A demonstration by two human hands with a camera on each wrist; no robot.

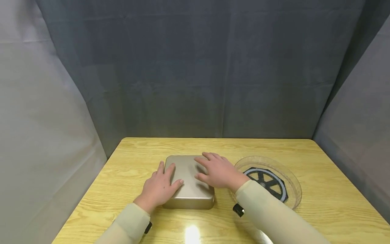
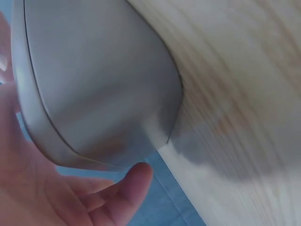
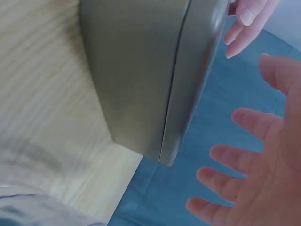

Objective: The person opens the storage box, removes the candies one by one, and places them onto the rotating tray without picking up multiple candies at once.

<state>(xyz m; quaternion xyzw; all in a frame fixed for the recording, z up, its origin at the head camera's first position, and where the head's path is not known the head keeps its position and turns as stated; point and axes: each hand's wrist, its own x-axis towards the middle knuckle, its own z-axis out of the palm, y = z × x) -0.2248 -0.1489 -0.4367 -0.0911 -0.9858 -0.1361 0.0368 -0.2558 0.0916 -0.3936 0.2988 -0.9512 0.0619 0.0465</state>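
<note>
A closed champagne-coloured metal tin (image 1: 189,190) with rounded corners sits on the wooden table, its lid seam visible in both wrist views. My left hand (image 1: 159,188) is at the tin's left edge, fingers spread and thumb reaching over the lid. In the left wrist view that hand (image 2: 28,183) lies close along the lid's side; its exact contact is hard to tell. Above the right part of the lid, my right hand (image 1: 219,172) extends with fingers apart. The right wrist view shows this hand (image 3: 263,174) separate from the tin (image 3: 136,70), holding nothing.
To the right stands a clear round tray (image 1: 297,184), partly covered by my right forearm. A black spoked wheel-like piece (image 1: 281,191) with a pale ring lies in it. Dark cloth (image 1: 213,67) hangs behind the table (image 1: 137,162), with lighter cloth at both sides.
</note>
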